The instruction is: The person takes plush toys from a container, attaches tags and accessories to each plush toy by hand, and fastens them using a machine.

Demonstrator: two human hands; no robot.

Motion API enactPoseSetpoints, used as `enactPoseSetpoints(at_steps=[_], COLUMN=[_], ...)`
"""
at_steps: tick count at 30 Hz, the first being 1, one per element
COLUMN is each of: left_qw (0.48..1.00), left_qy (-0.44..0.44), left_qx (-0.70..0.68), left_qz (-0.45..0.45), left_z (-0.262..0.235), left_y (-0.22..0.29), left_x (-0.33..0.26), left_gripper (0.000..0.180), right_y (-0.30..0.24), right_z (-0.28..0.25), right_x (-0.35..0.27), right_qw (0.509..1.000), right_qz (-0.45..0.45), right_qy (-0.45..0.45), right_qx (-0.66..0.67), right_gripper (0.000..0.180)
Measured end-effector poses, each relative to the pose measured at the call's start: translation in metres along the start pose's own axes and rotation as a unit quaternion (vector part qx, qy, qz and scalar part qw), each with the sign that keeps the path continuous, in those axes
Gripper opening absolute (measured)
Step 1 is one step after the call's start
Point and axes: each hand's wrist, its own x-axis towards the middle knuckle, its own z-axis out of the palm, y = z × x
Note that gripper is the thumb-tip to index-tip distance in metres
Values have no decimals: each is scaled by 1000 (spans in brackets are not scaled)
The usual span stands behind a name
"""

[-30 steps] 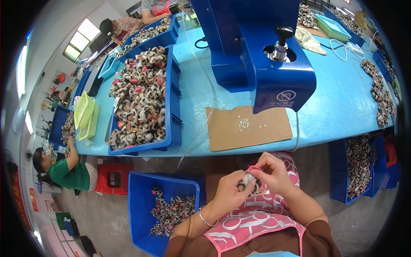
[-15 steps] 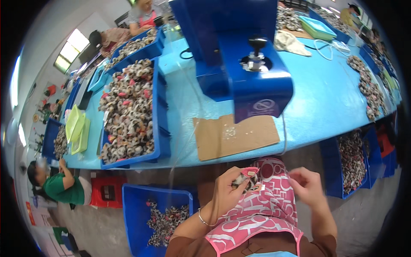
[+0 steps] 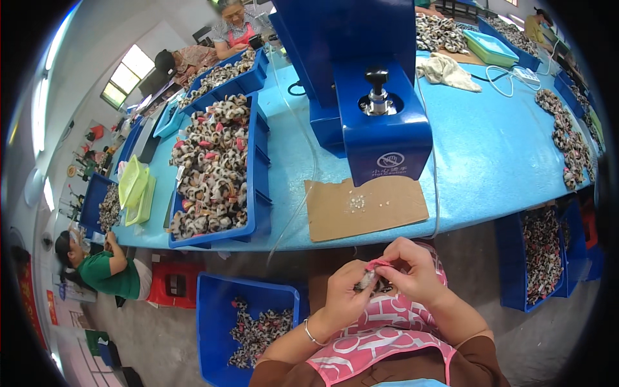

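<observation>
Above my lap, my left hand (image 3: 345, 293) is closed around a small black-and-white plush piece (image 3: 369, 280). A pink fabric part shows at the top of it. My right hand (image 3: 418, 274) pinches that pink part from the other side, fingertips touching my left hand's. Most of the piece is hidden between my fingers. Below my hands lies the pink-and-white patterned apron (image 3: 374, 351) I wear. On the table edge just ahead is a brown cardboard sheet (image 3: 367, 222) with small pale bits (image 3: 356, 204) scattered on it.
A blue machine (image 3: 383, 138) with a black knob stands behind the cardboard. Left of it, a blue bin (image 3: 258, 187) holds heaped plush pieces; another blue bin (image 3: 213, 335) with pieces stands on the floor. More bins (image 3: 512, 261) are at right. A person in green (image 3: 103, 267) sits at left.
My right hand has come in from the right and now grips the pink part of the plush piece. My left hand keeps hold of it. The view has shifted slightly.
</observation>
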Motion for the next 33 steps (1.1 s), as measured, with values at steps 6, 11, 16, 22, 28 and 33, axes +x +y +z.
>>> enactPoseSetpoints(at_steps=[6,11,16,22,28,33], left_qw=[943,990,944,869,901,884], left_qy=[-68,-58,-52,35,102,132], left_qx=[-193,-74,-212,-395,-340,-388], left_qz=[-262,-101,-247,-295,-249,-225], left_z=[-3,3,3,4,10,19], left_y=[10,-1,-1,3,-14,-13], left_x=[-2,6,12,38,71,89], left_gripper=[14,15,19,14,14,12], right_y=[-5,8,13,5,-31,-5], right_z=[-5,-7,-19,-15,-9,-3], right_x=[0,-3,5,11,25,41], right_qw=[998,996,997,970,897,918], right_qz=[-18,-31,56,22,-178,-182], right_qy=[13,54,18,240,183,173], right_qx=[-61,-68,43,16,-361,-307], right_gripper=[9,9,4,11,21,37])
